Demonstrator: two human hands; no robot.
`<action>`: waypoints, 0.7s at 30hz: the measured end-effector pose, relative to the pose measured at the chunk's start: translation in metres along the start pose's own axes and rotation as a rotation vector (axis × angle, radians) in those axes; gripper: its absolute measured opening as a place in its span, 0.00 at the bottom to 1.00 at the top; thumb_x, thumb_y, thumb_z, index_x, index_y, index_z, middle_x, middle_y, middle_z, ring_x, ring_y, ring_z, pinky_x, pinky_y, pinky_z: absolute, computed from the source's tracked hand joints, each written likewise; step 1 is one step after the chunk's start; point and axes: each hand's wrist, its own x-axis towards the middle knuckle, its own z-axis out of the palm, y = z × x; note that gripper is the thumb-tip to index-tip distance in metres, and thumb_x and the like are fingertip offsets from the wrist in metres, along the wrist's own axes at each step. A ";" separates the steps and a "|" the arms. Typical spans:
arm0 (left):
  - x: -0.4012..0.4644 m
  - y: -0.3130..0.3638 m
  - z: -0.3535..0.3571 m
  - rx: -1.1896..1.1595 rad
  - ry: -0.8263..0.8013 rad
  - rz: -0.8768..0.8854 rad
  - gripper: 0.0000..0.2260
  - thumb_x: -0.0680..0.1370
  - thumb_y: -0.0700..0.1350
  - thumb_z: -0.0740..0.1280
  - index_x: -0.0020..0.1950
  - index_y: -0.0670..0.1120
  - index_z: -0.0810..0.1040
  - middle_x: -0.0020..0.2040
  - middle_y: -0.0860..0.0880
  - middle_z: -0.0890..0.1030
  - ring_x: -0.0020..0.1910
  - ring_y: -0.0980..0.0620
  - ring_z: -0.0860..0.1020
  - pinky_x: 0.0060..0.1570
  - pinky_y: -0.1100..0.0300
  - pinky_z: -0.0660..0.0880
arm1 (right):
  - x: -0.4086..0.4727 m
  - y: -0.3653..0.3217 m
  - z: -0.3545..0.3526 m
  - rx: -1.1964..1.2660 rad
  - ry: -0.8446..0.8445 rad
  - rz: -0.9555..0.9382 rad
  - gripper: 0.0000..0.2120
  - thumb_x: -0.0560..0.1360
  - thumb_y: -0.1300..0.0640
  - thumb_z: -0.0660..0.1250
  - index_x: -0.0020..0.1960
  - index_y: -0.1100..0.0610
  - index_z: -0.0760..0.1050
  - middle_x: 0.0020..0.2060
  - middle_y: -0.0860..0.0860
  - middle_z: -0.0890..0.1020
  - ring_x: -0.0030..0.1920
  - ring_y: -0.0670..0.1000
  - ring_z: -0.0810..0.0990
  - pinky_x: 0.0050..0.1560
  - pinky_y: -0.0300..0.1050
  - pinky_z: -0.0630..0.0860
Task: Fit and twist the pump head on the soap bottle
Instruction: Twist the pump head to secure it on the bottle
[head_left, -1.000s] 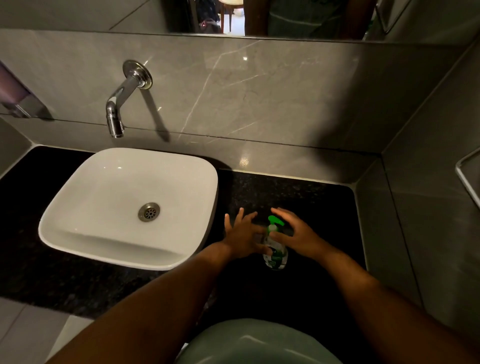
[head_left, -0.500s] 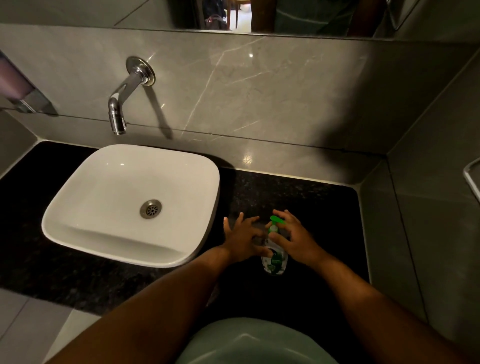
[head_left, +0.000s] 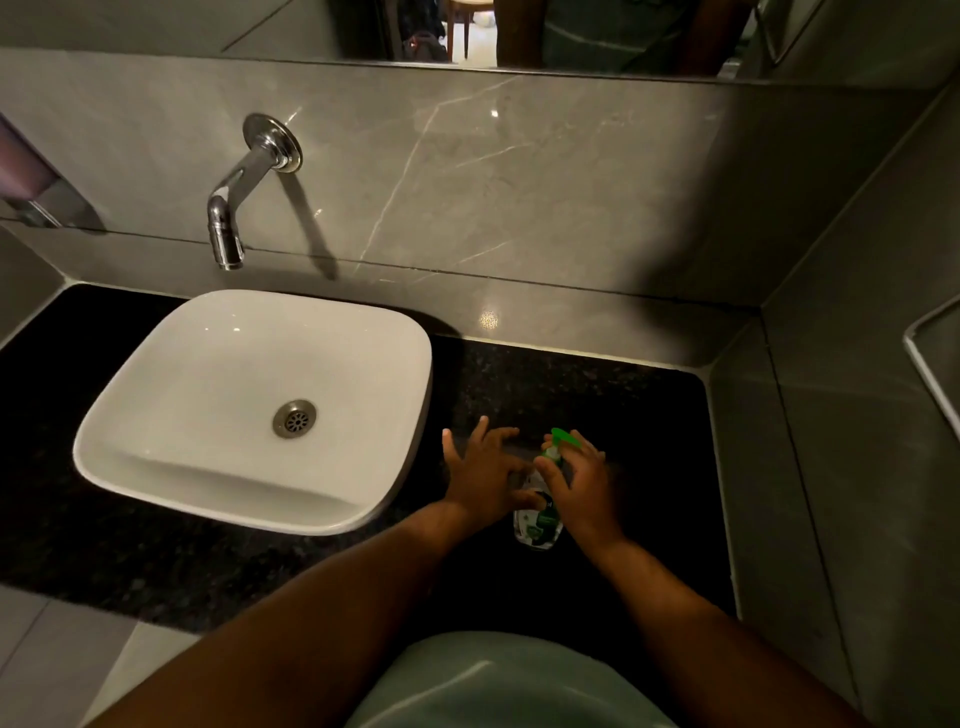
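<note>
A small clear soap bottle (head_left: 537, 527) with a green label stands upright on the black counter, right of the basin. Its green pump head (head_left: 560, 442) sits on the neck, the nozzle pointing up and right. My right hand (head_left: 579, 486) wraps the neck and pump collar from the right, thumb on the front. My left hand (head_left: 485, 480) rests against the bottle's left side, thumb on the body and the fingers spread out over the counter. The bottle's middle is hidden behind both hands.
A white square basin (head_left: 156, 457) with a metal drain sits on the black granite counter (head_left: 597, 384). A chrome spout (head_left: 228, 228) juts from the grey marble wall above it. A grey side wall closes the counter on the right. A mirror runs along the top.
My right hand has closed round the pump collar and turned on it; the fingers were looser over the pump a second ago. My left hand stays against the bottle.
</note>
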 end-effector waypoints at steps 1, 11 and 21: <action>0.000 0.001 0.000 0.008 0.005 -0.001 0.19 0.65 0.67 0.71 0.53 0.63 0.81 0.73 0.54 0.63 0.75 0.48 0.42 0.56 0.40 0.19 | -0.001 0.000 0.002 -0.001 0.026 0.006 0.14 0.74 0.53 0.69 0.57 0.58 0.79 0.59 0.55 0.81 0.68 0.56 0.71 0.69 0.64 0.62; -0.008 0.001 0.001 -0.033 -0.032 -0.035 0.21 0.62 0.69 0.72 0.47 0.57 0.83 0.73 0.56 0.62 0.75 0.53 0.43 0.63 0.39 0.25 | -0.019 0.006 0.003 0.079 0.061 0.269 0.22 0.71 0.42 0.69 0.56 0.58 0.77 0.56 0.55 0.79 0.53 0.52 0.78 0.53 0.45 0.75; -0.015 -0.006 0.008 -0.170 0.121 -0.027 0.18 0.59 0.69 0.74 0.45 0.64 0.81 0.72 0.57 0.64 0.74 0.58 0.46 0.60 0.53 0.20 | -0.029 -0.013 -0.056 0.021 0.026 0.142 0.27 0.68 0.39 0.69 0.63 0.53 0.74 0.62 0.52 0.77 0.62 0.51 0.75 0.64 0.49 0.72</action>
